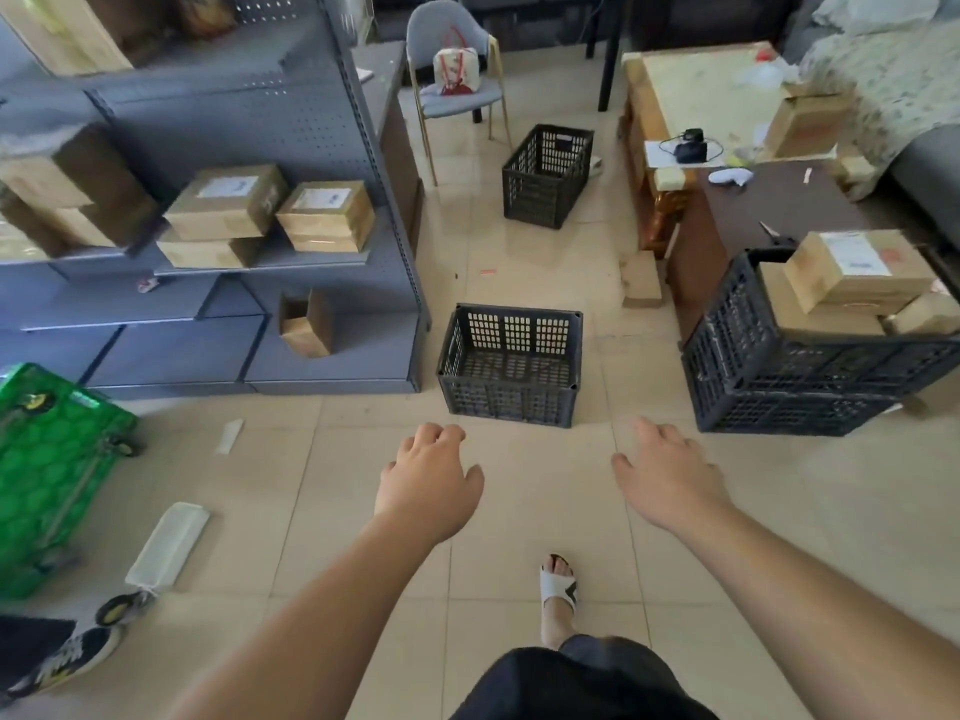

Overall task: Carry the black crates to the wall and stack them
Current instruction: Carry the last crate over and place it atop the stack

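An empty black crate (511, 363) stands on the tiled floor just ahead of me. A second empty black crate (546, 175) sits farther off, near a chair. At the right, two black crates (779, 376) are stacked, and the top one holds cardboard boxes. My left hand (428, 478) and my right hand (667, 472) reach forward, both short of the near crate. Their fingers are loosely curled and hold nothing.
A grey metal shelf unit (260, 210) with cardboard boxes lines the left. A green folding cart (47, 470) lies at the lower left. A grey chair (457, 70) with a bag stands at the back. A wooden table (727, 148) and dark cabinet stand right.
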`<action>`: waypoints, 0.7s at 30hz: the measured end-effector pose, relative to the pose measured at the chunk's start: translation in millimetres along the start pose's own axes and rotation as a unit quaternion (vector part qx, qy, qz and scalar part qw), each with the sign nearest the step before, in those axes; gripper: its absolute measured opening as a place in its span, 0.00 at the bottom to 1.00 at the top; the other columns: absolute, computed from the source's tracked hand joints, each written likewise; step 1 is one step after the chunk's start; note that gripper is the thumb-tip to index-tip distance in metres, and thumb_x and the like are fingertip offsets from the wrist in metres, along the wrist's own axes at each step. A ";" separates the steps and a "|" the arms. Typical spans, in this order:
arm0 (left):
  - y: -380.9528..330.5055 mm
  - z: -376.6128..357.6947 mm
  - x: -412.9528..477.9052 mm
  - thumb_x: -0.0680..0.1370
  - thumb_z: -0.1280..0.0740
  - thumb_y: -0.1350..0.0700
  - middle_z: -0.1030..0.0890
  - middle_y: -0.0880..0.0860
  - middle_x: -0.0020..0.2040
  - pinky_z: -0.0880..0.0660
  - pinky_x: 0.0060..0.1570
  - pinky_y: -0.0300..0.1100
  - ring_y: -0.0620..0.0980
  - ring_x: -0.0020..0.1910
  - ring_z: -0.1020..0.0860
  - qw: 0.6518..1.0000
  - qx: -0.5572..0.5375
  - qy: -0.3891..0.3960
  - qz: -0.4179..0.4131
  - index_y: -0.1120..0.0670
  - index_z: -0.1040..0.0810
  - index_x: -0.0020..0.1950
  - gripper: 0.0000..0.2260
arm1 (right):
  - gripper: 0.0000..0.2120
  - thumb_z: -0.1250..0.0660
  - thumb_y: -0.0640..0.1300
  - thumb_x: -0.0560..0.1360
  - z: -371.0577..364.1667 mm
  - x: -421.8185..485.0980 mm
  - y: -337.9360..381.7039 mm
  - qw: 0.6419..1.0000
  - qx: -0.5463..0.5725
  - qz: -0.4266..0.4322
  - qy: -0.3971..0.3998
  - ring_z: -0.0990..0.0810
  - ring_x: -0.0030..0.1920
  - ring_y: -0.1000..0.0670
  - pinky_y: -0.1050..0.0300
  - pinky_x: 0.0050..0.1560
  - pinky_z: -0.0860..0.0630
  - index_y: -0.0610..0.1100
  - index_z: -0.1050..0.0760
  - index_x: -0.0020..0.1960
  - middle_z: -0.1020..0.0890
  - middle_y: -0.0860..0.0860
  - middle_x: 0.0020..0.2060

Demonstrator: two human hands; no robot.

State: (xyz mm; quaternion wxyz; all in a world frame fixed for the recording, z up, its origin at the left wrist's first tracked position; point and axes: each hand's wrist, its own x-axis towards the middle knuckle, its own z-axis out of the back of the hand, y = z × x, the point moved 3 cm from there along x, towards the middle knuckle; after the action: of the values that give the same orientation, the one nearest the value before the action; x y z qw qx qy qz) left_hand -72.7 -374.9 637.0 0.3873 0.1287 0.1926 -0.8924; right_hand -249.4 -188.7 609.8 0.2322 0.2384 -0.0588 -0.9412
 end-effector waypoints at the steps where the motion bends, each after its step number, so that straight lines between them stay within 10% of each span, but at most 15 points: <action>1: -3.1 8.2 19.6 0.82 0.40 0.46 0.32 0.51 0.74 0.31 0.66 0.55 0.55 0.71 0.32 1.000 0.000 0.001 0.005 0.49 0.34 0.77 0.23 | 0.26 0.46 0.56 0.83 5.2 20.5 5.1 1.000 0.007 -0.002 0.007 0.31 0.70 0.40 0.43 0.64 0.31 0.51 0.40 0.79 0.30 0.46 0.74; 21: 26.7 98.8 385.5 0.82 0.40 0.46 0.31 0.52 0.74 0.30 0.67 0.55 0.56 0.71 0.31 0.997 -0.029 0.069 0.010 0.48 0.33 0.75 0.22 | 0.25 0.44 0.57 0.83 65.9 336.8 139.1 0.993 0.008 -0.090 0.075 0.30 0.70 0.40 0.42 0.65 0.29 0.50 0.38 0.78 0.29 0.44 0.72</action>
State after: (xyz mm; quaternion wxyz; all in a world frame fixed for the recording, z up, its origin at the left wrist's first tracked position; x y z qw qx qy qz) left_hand -318.0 -682.8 572.6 0.3858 0.1807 0.2435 -0.8713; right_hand -486.0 -468.6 556.6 0.1484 0.3141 -0.0275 -0.9373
